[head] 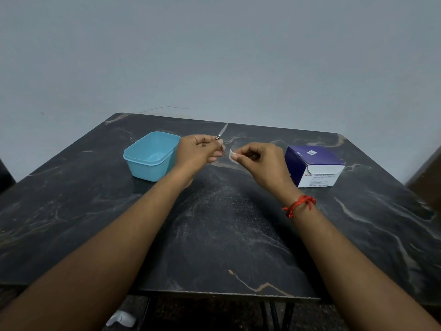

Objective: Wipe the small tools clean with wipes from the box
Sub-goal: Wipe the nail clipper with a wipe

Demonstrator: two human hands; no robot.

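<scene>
My left hand (199,150) is closed around a small metal tool (219,138); only its shiny tip shows above my fingers. A short gap to the right, my right hand (259,161) pinches a small white wipe (232,154) between thumb and forefinger. Wipe and tool are apart, both held above the dark marble table (226,223). The purple and white wipe box (315,166) stands on the table to the right of my right hand, its flap open.
A light blue plastic tub (152,155) sits open on the table just left of my left hand; its inside looks bare. A grey wall rises behind the table. A red thread band (299,205) circles my right wrist.
</scene>
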